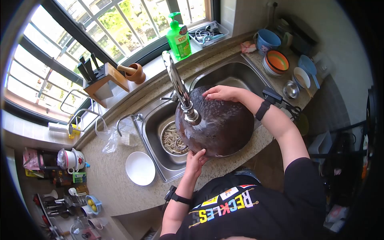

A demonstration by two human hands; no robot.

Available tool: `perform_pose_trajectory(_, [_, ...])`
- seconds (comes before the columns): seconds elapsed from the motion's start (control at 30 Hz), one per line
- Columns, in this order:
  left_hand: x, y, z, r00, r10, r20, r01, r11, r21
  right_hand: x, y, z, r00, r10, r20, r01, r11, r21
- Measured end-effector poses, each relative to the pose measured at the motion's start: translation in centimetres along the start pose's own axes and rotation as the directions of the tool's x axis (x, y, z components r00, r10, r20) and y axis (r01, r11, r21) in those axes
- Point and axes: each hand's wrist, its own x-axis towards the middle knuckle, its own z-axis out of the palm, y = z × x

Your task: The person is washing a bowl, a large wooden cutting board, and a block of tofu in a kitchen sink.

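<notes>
Over the double sink [160, 170] lies a large, dark brown, round wok [228, 132], its surface wet under the chrome tap [180, 84]. Whitish water streaks spread below the spout. My left hand [196, 161] grips the near left rim, thumb on top and fingers partly hidden beneath. Fingers stretched out, my right hand [224, 93] rests flat on the far part of the wet surface. In the left basin, partly covered by the wok, a round metal strainer [163, 141] holds many pale, thin strips that I cannot identify. No handle of the wok shows.
A white bowl [140, 168] and a plastic bag [111, 140] lie left of the sink. Behind it stand a green soap bottle [179, 42], a wooden mortar [138, 75] and a knife block [106, 82]. Stacked bowls [276, 63] and a metal bowl [291, 90] are at right.
</notes>
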Motion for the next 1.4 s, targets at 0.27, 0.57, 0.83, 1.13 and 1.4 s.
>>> perform_pose_trajectory(0.27, [0.2, -0.6, -0.4, 0.995, -0.044, -0.093, 0.044, 0.999, 0.003, 12.8, -3.1, 3.7, 0.915, -0.163, 0.369, -0.036, 0.879, 0.476])
perform_pose_trajectory(0.57, [-0.4, -0.1, 0.4, 0.983, -0.075, -0.166, 0.073, 0.997, -0.018, 21.3, -3.3, 5.4, 0.846, -0.144, 0.514, -0.112, 0.893, 0.435])
perform_pose_trajectory(0.83, [-0.4, 0.0, 0.2, 0.986, -0.079, -0.144, 0.08, 0.997, 0.004, 8.0, -1.7, 8.7, 0.909, -0.416, 0.017, 0.41, 0.888, -0.206])
perform_pose_trajectory(1.13, [-0.5, -0.1, 0.3, 0.998, -0.029, -0.061, 0.029, 1.0, 0.004, 2.2, 5.8, 9.4, 0.789, -0.609, -0.078, 0.22, 0.399, -0.89])
perform_pose_trajectory(1.4, [-0.1, -0.2, 0.1, 0.998, -0.033, -0.057, 0.034, 0.999, 0.008, -0.2, 13.3, 0.4, 0.787, -0.218, -0.576, -0.383, 0.559, -0.735])
